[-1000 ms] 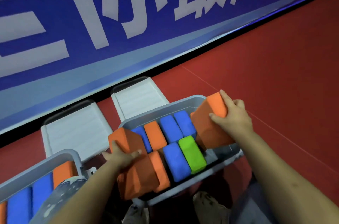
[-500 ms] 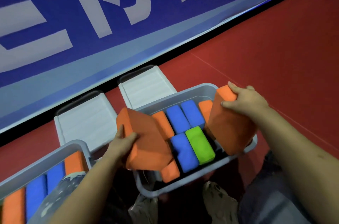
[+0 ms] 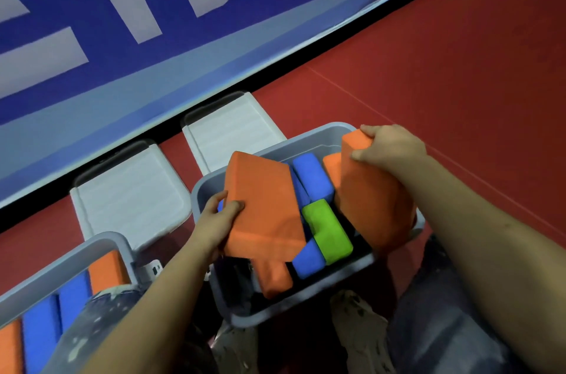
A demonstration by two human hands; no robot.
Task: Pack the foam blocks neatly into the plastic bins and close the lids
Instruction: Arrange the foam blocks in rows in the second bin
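A large orange foam block (image 3: 263, 208) is held flat over the left half of the grey plastic bin (image 3: 306, 303), and it covers several blocks under it. The left hand (image 3: 216, 228) grips its left edge, with the thumb on top and the fingers curled below. A second large orange block (image 3: 372, 192) stands tilted at the right side of the same bin. The right hand (image 3: 390, 147) holds its upper end, the fingers bent over the top edge and the thumb pressed on the near face. Between the two big blocks, inside the bin, lie a blue block (image 3: 312, 176), a green block (image 3: 329, 229) and another blue block (image 3: 307, 260), side by side. A narrow orange block (image 3: 275, 277) stands out from under the left one.

The white lid (image 3: 232, 131) of this bin is open behind it. To the left stands a second bin (image 3: 73, 251) with orange and blue blocks in it, and its lid (image 3: 128, 192) is open too. Both bins are on a red floor (image 3: 444, 51), just beside a blue banner (image 3: 107, 6).
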